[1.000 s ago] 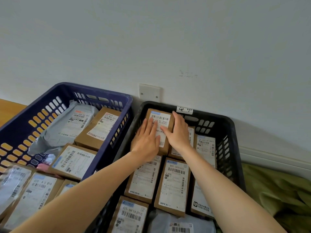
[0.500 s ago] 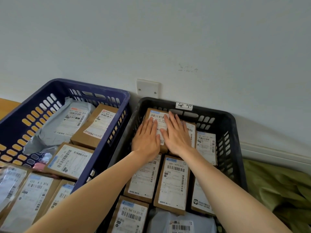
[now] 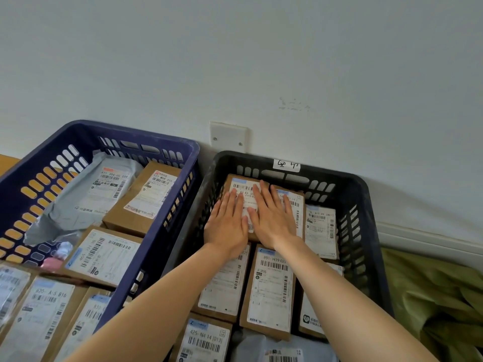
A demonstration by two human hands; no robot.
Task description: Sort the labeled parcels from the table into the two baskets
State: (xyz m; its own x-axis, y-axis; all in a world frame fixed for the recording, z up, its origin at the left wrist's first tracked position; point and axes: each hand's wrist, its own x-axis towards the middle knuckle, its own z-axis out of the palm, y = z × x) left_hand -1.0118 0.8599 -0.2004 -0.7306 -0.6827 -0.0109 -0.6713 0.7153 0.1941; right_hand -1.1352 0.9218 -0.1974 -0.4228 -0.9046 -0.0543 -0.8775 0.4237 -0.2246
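Fingers straight and flat: your left hand and right hand press the cardboard parcel at the far end of the black basket. Likely light, stiff; grip its long edges, not the slick label.

Your left hand and right hand lie flat, side by side, fingers straight, on a brown cardboard parcel with a white barcode label at the far end of the black slotted plastic basket. Other labelled cardboard parcels fill that basket nearer you. A blue slotted plastic basket stands just beside it on its left.
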